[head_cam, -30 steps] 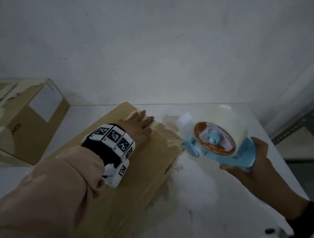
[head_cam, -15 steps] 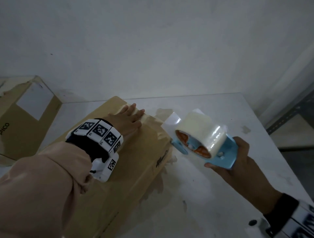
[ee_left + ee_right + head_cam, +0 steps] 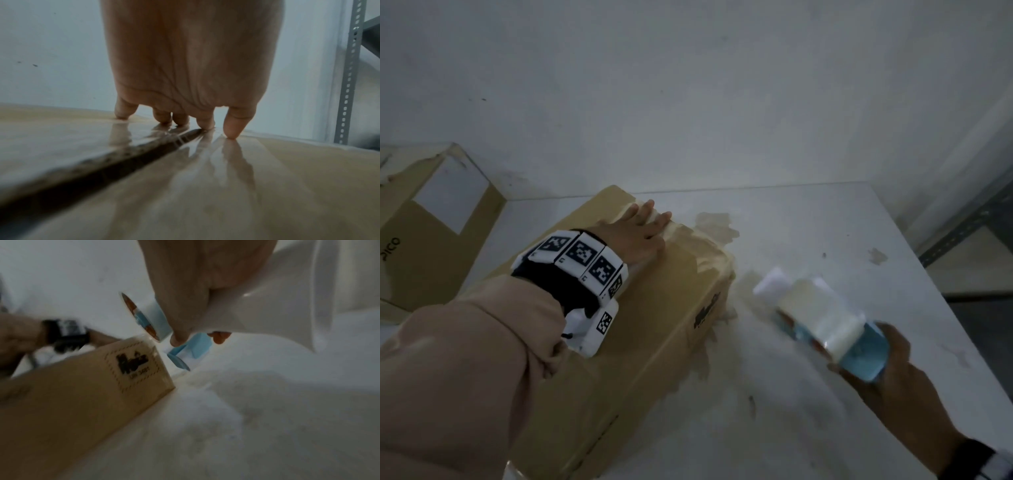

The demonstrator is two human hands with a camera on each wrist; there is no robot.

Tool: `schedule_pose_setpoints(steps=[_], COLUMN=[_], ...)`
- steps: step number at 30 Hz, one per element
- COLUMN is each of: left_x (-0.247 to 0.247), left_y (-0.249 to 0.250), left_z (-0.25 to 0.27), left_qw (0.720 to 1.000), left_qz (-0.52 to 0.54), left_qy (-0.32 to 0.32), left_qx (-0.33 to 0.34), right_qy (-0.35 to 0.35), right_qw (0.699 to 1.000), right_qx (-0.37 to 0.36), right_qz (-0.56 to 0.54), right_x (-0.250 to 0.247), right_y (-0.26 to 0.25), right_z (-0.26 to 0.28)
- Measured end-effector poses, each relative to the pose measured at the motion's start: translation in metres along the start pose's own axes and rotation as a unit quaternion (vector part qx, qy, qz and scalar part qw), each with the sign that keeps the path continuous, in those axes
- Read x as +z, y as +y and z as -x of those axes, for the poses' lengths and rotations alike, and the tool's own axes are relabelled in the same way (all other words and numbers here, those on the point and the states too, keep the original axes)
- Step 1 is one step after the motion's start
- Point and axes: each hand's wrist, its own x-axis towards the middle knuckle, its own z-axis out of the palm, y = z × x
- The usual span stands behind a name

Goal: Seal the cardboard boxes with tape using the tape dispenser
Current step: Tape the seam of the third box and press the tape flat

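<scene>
A flat brown cardboard box [image 3: 654, 325] lies on the white table [image 3: 808, 233], its top seam covered with glossy clear tape [image 3: 205, 162]. My left hand [image 3: 640, 233] lies flat on the box's far end, fingers [image 3: 234, 123] straight and pressing the tape. My right hand [image 3: 887, 370] grips the blue tape dispenser [image 3: 859, 353] with its clear tape roll [image 3: 815, 308], low over the table to the right of the box and apart from it. In the right wrist view the dispenser [image 3: 185, 350] hangs beside the box's printed corner [image 3: 133, 365].
A second, taller cardboard box [image 3: 424, 236] with a white label stands at the far left. Old tape residue [image 3: 715, 226] stains the table beyond the box. A grey metal shelf upright [image 3: 347, 73] stands at the right, past the table's edge. A white wall closes the back.
My right hand has carried the dispenser down and to the right, away from the box's end, turning the roll edge-on. My left hand stays pressed flat on the box.
</scene>
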Motion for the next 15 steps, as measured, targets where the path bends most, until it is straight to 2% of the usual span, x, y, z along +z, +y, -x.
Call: schedule_pose_setpoints(steps=[1, 5, 8, 12, 15], left_x=[-0.002, 0.003, 0.003, 0.004, 0.001], left_y=[0.002, -0.002, 0.000, 0.000, -0.003], left_z=[-0.001, -0.003, -0.002, 0.001, 0.003], left_qw=[1.000, 0.999, 0.999, 0.997, 1.000], left_qz=[0.003, 0.018, 0.020, 0.039, 0.014], left_qy=[0.006, 0.045, 0.034, 0.060, 0.017], left_qx=[0.005, 0.018, -0.002, 0.015, 0.007], right_qy=[0.013, 0.053, 0.041, 0.014, 0.011], right_qw=[0.999, 0.998, 0.996, 0.995, 0.992], right_qx=[0.024, -0.038, -0.059, -0.023, 0.008], right_qz=[-0.027, -0.025, 0.049, 0.099, 0.125], right_x=[0.007, 0.035, 0.055, 0.072, 0.082], right_y=[0.000, 0.009, 0.014, -0.002, -0.013], right_z=[-0.001, -0.023, -0.039, -0.043, -0.040])
